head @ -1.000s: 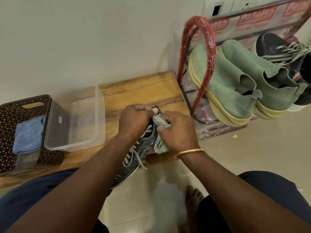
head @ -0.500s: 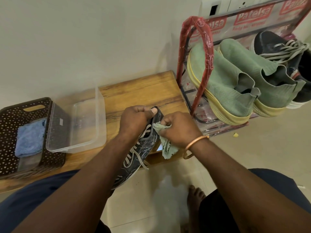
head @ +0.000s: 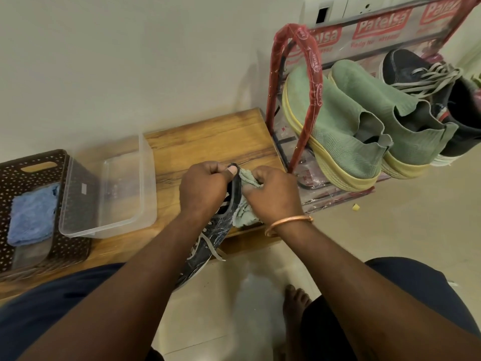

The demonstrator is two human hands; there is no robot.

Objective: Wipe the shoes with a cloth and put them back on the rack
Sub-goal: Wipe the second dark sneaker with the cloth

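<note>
**A:** What has moved since half a second ago?

**B:** The right hand (head: 273,196) has come up the dark shoe (head: 216,235). The cloth (head: 247,177) was hanging lower along the shoe's side. It is now bunched at the heel rim, right beside the left thumb.

**A:** And the hands themselves?

**B:** The left hand (head: 203,188) grips the heel end, fingers curled and thumb on the rim. The right hand's fingers are curled round the pale green cloth and press it to the shoe. A copper bangle (head: 289,222) sits on that wrist.

**A:** Where is the shoe?

**B:** It is held over the front edge of the tabletop (head: 208,142), toe pointing down toward the person's lap, laces loose.

**A:** What is the room like?

**B:** Closest are dark-clothed knees and a bare foot (head: 296,300) on a pale glossy floor (head: 390,230). Then comes the low wooden tabletop, set against a plain cream wall (head: 130,61).

**A:** Any containers?

**B:** A clear plastic tub (head: 147,165) stands on the wood, and the grain shows through it. Its left side meets a brown perforated basket (head: 15,173), which holds a folded blue towel (head: 31,217).

**A:** And farther off?

**B:** The rack (head: 309,56) stands to the right of the tabletop, its red frame wrapped in printed plastic. It carries two green shoes (head: 338,131) side by side and a dark laced shoe (head: 408,71) beyond them. White wall sockets (head: 322,14) show above.
</note>
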